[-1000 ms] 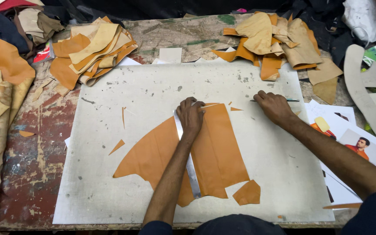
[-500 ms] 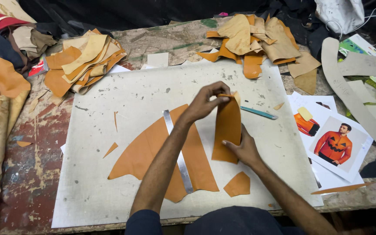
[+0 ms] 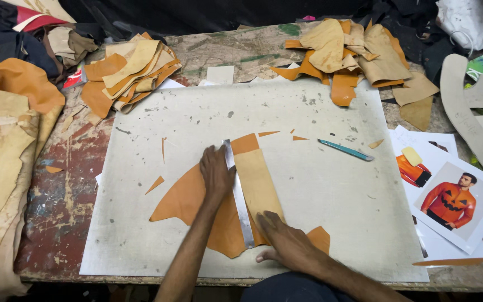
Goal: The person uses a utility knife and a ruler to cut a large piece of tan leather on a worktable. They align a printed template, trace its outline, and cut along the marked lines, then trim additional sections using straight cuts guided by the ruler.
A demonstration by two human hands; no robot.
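A large orange leather piece (image 3: 183,201) lies flat on the grey cutting board (image 3: 308,117). Across it runs a long metal ruler (image 3: 238,196), pointing away from me. My left hand (image 3: 216,174) presses flat on the leather at the ruler's left edge. A paler tan strip (image 3: 258,184), turned over on the orange piece, lies right of the ruler. My right hand (image 3: 286,240) rests flat on the near end of that strip. Neither hand grips a tool. A blue-handled knife (image 3: 345,150) lies on the board to the right, apart from both hands.
Stacks of orange and tan leather pieces sit at the back left (image 3: 129,70) and back right (image 3: 353,50). Folded hides (image 3: 1,145) hang over the left edge. Printed photos of an orange jacket (image 3: 448,196) and grey card patterns (image 3: 470,123) lie at the right. Small offcuts (image 3: 155,183) dot the board.
My right hand laid down the cut strip it was lifting, now flipped pale side up beside the ruler. My left hand moved from the strip's top to the ruler's left side.
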